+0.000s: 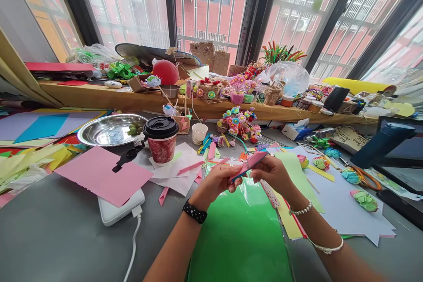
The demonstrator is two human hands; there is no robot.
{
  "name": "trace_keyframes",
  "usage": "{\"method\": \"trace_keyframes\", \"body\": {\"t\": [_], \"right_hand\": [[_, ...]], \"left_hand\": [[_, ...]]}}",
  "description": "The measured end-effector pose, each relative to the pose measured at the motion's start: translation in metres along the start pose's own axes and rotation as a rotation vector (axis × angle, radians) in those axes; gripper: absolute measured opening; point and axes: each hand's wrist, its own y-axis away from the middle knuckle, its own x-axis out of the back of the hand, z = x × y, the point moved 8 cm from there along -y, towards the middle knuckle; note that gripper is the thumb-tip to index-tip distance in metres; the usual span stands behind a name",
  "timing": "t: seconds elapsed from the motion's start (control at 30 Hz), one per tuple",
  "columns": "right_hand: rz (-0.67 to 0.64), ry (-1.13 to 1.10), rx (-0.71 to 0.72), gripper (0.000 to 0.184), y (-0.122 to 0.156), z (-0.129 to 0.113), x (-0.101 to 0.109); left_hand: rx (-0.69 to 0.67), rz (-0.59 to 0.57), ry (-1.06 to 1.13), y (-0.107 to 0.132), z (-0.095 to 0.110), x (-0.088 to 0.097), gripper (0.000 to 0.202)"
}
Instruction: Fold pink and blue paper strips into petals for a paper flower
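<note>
A narrow folded paper strip (253,161), pink on top with a blue edge beneath, is held above a glossy green folder (243,233). A thin shiny strand, perhaps wire, seems to cross its middle. My left hand (220,179), with a black dotted band at the wrist, pinches the strip's near left end. My right hand (274,176), wearing a beaded bracelet, is closed at the strip's right part; its fingertips are partly hidden. Pink folded strips (191,167) and a white paper sheet (173,180) lie to the left of my hands.
A lidded red cup (161,143), a steel bowl (94,131) and a paper cup (199,133) stand behind. Pink paper (102,172) rests on a white power bank (114,216) with a cable. At right are crumpled paper flowers (363,200) on pale sheets and a dark bottle (380,143).
</note>
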Motion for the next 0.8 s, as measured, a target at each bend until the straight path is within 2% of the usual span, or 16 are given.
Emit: {"method": "trace_keyframes", "body": {"t": [0.1, 0.2, 0.43, 0.57, 0.7, 0.8], "right_hand": [[-0.063, 0.005, 0.024, 0.025, -0.002, 0.002, -0.004], [-0.095, 0.082, 0.112, 0.033, -0.003, -0.006, -0.007], [-0.148, 0.119, 0.244, 0.021, -0.003, -0.022, -0.015], [-0.163, 0.153, 0.302, 0.034, -0.005, -0.029, -0.019], [-0.187, 0.181, 0.35, 0.02, -0.004, -0.039, -0.022], [-0.15, 0.202, 0.349, 0.014, -0.004, -0.042, -0.02]], "left_hand": [[0.036, -0.05, 0.053, 0.001, -0.002, -0.003, 0.025], [0.072, -0.112, 0.127, 0.001, -0.006, -0.007, 0.02], [0.178, -0.192, 0.235, 0.003, -0.015, -0.011, 0.015], [0.217, -0.236, 0.258, 0.005, -0.017, -0.012, 0.018], [0.24, -0.294, 0.268, 0.006, -0.019, -0.014, 0.02], [0.257, -0.326, 0.252, 0.006, -0.02, -0.016, 0.019]]}}
